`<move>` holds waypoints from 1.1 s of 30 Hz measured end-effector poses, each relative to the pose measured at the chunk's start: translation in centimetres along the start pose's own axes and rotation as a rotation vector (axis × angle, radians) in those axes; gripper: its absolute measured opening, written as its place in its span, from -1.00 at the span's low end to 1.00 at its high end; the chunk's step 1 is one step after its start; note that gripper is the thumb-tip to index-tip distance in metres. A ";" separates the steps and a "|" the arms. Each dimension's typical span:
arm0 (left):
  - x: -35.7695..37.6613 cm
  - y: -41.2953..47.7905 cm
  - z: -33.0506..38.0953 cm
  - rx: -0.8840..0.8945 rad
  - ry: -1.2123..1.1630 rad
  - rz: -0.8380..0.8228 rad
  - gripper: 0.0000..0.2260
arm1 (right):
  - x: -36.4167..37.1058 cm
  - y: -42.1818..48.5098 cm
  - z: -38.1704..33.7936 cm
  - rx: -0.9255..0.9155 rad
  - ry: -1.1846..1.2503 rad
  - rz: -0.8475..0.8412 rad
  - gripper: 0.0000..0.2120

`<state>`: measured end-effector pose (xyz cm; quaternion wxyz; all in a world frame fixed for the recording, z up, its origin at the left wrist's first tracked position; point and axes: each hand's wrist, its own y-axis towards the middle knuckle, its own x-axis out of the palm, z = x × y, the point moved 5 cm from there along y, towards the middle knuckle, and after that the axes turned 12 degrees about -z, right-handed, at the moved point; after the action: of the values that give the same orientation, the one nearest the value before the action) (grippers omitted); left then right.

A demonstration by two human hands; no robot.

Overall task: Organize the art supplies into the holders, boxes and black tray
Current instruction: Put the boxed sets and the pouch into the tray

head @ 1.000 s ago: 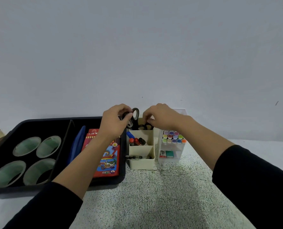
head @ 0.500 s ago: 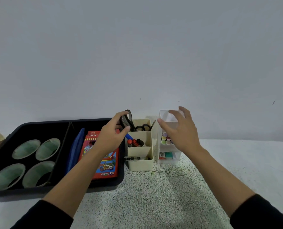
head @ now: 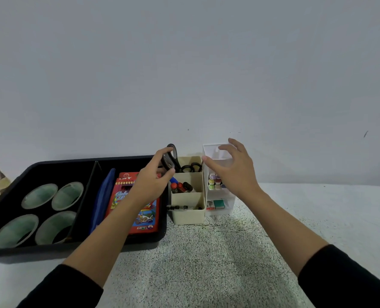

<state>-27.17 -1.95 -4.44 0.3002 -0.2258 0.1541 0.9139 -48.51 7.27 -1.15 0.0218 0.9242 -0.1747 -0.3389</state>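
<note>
My left hand (head: 152,181) grips the black handle of a pair of scissors (head: 171,157) at the back left corner of the cream stepped holder (head: 188,215). That holder keeps a second pair of black scissors (head: 191,167) in its back section, red-capped markers (head: 180,187) in the middle and a dark pen in front. My right hand (head: 233,171) hovers with spread fingers in front of the clear white marker box (head: 215,152), which holds pastel-capped markers (head: 213,182) and small erasers low down. The black tray (head: 51,170) lies to the left.
In the tray lie several green tape rolls (head: 40,195), a blue case (head: 102,196) and a red box of colour pencils (head: 140,214). A speckled mat (head: 195,258) covers the white table. A grey wall stands close behind the holders.
My right hand left the scissors and moved right to the clear marker box, fingers spreading. My left hand kept hold of the scissors handle by the cream holder.
</note>
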 end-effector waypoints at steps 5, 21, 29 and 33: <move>-0.9 -1.0 1.3 0.039 0.212 0.131 -0.73 | 0.2 -0.8 0.4 -0.046 -0.067 0.019 -0.46; 14.9 -5.4 10.5 0.312 0.122 -0.209 -0.93 | -8.9 -14.1 7.8 -0.031 0.086 0.184 -0.91; 30.1 -5.7 10.5 0.180 0.132 -0.355 -0.90 | -21.5 -24.3 21.3 0.262 -0.262 0.119 -0.91; 35.5 -5.6 10.9 0.135 0.246 -0.374 -0.87 | -25.8 -27.6 27.8 0.513 -0.648 0.022 -0.65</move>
<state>-52.71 23.91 -13.92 0.4578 -0.3398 0.2055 0.7955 -75.95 44.09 -10.94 -0.2620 0.7431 -0.2610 -0.5577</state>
